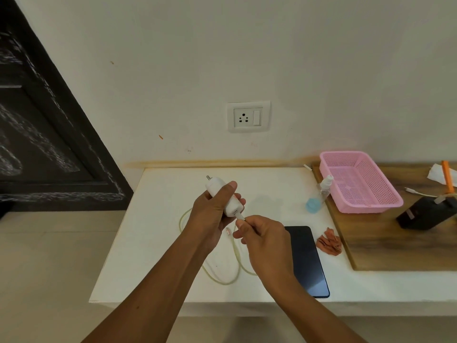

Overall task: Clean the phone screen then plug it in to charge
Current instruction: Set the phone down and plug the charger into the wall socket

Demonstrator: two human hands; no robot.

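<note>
- Above the white table point(153, 219), we see the left hand point(210, 214) gripping the white charger adapter point(223, 196), fingers and thumb curled round its body; its metal pins point up and away toward the wall.
- We note the right hand point(264, 236) pinching the plug end of the charging cable point(232, 258) between thumb and fingertips, right at the adapter's lower port. We cannot tell whether the plug is fully seated.
- We observe the rest of the cable, pale and yellowish, lying in loose loops on the table under both forearms; its free connector rests between the hands.
- We log the phone point(309, 263) flat on the table, dark screen up, just right of the right hand and partly hidden by it. Nothing is plugged into it.
- We see a crumpled reddish cloth point(330, 242) just beside the phone's far right corner.
- We record a small spray bottle point(319, 194) with blue liquid lying tilted against a pink basket point(358, 181), which sits on a wooden board point(385, 246).
- We note the wall socket point(248, 116) directly above the table, unoccupied.
</note>
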